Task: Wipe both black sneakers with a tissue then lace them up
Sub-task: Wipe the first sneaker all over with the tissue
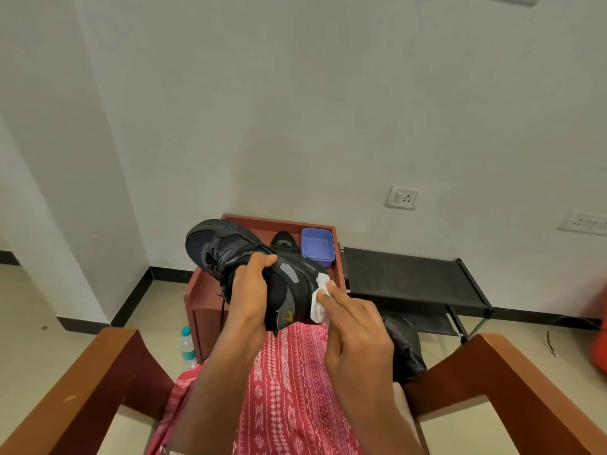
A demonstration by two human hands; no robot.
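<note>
Black sneaker (249, 267) — left hand (248, 290) grips; right hand (348, 320) presses crumpled tissue (320, 300).

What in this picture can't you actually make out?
All in the head view:
- second sneaker: mostly hidden behind the held sneaker.
- tissue: partly covered by the right hand.
- bottle: label too small to read.
- orange object: cut off by the right edge.
</note>
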